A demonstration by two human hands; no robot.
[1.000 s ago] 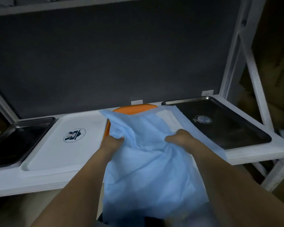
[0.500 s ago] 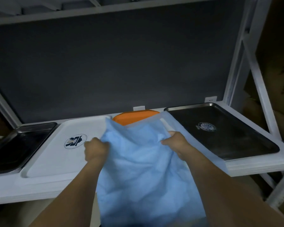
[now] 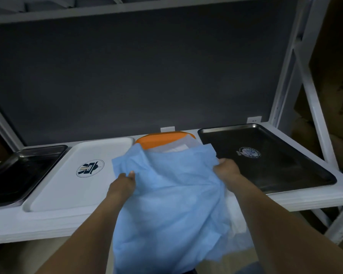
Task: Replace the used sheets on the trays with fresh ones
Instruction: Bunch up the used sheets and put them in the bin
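Your left hand (image 3: 121,186) and right hand (image 3: 227,168) each grip an edge of a crumpled blue sheet (image 3: 172,204) over the orange tray (image 3: 158,139). That tray sits on the white shelf (image 3: 48,224) between a white tray (image 3: 67,186) and a dark metal tray (image 3: 281,171).

Four trays: steel tray (image 3: 28,167), white tray (image 3: 67,186), orange tray (image 3: 160,138), black tray (image 3: 275,173). One shelf (image 3: 48,222). One blue sheet (image 3: 172,204). Two hands: left hand (image 3: 123,184), right hand (image 3: 226,168).

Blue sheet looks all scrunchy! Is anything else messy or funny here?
Only the blue sheet: it is bunched and wrinkled between the left hand and right hand, draping off the shelf front and covering most of the orange tray. The white tray beside it lies flat.
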